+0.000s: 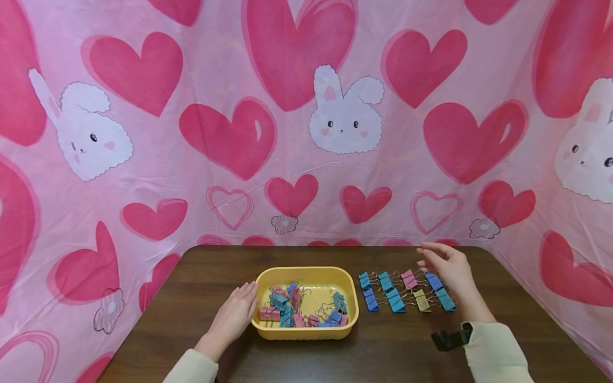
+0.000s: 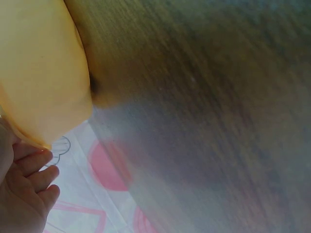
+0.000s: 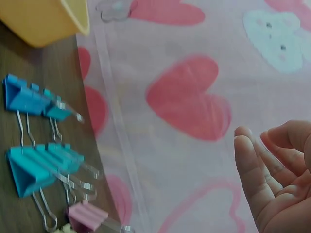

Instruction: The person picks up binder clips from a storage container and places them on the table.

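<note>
Pale sleeves flanked the crosswise yellow tray, its clips nearer the left hand, resting straight-fingered against its left edge, than the empty, loosely curved right hand near the table's far right corner.

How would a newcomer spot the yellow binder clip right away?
On the brown table, find the yellow tray; to its right, in the head view, binder clips lie in two rows. The yellow binder clip is third from the tray in the nearer row, between two teal clips. It alone is yellow among those eight.
</note>
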Available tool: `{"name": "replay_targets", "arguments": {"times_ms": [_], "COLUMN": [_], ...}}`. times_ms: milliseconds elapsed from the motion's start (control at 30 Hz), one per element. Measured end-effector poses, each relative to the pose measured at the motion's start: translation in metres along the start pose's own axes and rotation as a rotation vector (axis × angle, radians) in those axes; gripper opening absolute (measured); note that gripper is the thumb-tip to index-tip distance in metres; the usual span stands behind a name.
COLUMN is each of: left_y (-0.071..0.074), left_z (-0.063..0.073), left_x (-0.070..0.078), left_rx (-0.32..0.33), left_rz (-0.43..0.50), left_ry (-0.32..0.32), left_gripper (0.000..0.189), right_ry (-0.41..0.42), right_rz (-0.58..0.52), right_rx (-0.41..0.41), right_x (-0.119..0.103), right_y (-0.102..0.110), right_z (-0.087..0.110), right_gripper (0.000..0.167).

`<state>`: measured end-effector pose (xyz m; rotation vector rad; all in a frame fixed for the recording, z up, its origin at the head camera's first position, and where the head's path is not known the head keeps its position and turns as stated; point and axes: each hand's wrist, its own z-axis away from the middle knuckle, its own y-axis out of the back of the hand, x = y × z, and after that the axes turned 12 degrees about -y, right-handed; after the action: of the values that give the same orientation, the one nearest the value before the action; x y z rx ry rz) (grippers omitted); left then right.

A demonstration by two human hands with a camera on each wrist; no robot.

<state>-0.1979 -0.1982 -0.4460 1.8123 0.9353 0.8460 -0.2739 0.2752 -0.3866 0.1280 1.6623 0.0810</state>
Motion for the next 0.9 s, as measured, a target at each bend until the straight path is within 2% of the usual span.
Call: {"name": "replay_targets", "arguments": {"times_ms": [100,200,467,533,733,900], "left_y": [0.000,-0.001,0.000,0.000,0.000,0.000], "left_z": [0.000,0.000,0.001,0.001,0.001,0.000], "left_x": [0.000,-0.001,0.001,0.001,0.001,0.001], "left_rx": [0.008,0.026,0.037,0.034,0.018,0.014], "left_rz": [-0.003,-0.013,-0.016,-0.017,-0.011,-0.011], "left_ry": [-0.005,-0.022,-0.031,-0.033,-0.012,-0.013], "left_gripper": [0.040,0.039,0.038,0.038,0.039,0.039], "right_ry": [0.005,-0.012,-0.003,0.008,-0.029,-0.024], "right_rz": [0.055,0.090,0.096,0.097,0.085,0.087], "right_rx": [-0.011,-0.028,-0.103,-0.123,-0.182,-0.264], "right_x": [-0.029,-0.041,-0.042,-0.044,-0.045,-0.046], "right_y": [-0.021,-0.036,-0.067,-0.074,-0.098,-0.119], "right_z": [0.017,0.022,0.017,0.018,0.020,0.027], "right_gripper": [0.041,0.042,0.037,0.036,0.033,0.031]}}
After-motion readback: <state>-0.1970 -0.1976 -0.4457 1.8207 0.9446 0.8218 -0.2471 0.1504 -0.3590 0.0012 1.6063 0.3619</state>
